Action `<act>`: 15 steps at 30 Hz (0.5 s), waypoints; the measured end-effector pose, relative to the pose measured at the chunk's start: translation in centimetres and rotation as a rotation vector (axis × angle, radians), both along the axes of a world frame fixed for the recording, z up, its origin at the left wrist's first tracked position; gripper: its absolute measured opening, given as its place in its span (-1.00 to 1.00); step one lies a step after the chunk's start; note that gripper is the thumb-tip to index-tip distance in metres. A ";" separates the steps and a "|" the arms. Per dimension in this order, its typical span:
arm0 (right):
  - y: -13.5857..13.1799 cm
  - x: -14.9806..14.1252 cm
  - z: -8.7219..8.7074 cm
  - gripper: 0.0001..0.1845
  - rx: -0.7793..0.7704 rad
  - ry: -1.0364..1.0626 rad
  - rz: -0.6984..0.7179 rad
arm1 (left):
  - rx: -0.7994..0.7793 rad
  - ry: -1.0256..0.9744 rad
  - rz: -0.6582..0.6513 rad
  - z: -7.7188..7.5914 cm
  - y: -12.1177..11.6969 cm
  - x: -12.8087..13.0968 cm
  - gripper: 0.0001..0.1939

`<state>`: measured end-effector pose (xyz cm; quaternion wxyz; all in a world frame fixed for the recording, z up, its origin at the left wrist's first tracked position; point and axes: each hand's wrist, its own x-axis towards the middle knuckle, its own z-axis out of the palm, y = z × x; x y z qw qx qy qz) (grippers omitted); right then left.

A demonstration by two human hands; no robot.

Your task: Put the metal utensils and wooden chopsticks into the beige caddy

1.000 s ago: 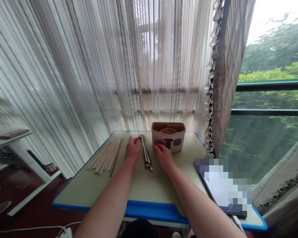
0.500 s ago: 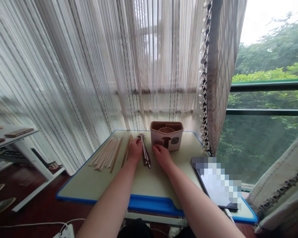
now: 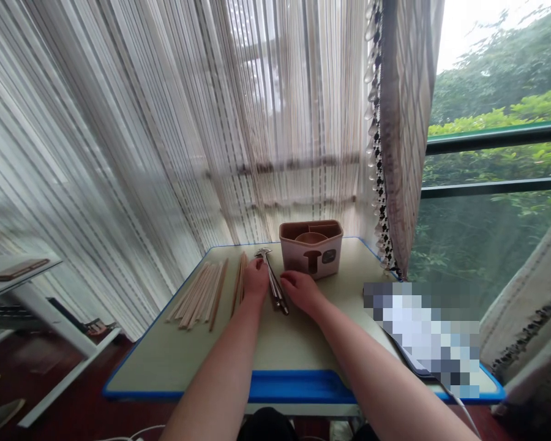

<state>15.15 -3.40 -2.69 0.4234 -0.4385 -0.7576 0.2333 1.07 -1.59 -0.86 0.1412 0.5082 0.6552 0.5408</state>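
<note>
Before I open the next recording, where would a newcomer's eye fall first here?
Probably on the striped sheer curtain behind the blue-edged table. Next might come the brown-rimmed utensil holder, standing near the table's far edge beyond the right hand. Metal cutlery lies between that hand and the left hand, and pale wooden chopsticks lie spread at the table's left.

The sticks (image 3: 199, 295) are beige to brown, the holder (image 3: 294, 258) off-white (brown-rimmed), the table (image 3: 158, 355) blue-edged.
</note>
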 end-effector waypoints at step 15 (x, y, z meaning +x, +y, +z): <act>-0.3 0.1 0.0 -0.74 -0.033 0.020 0.033 | -0.042 -0.031 -0.043 -0.1 0.1 -0.1 -0.72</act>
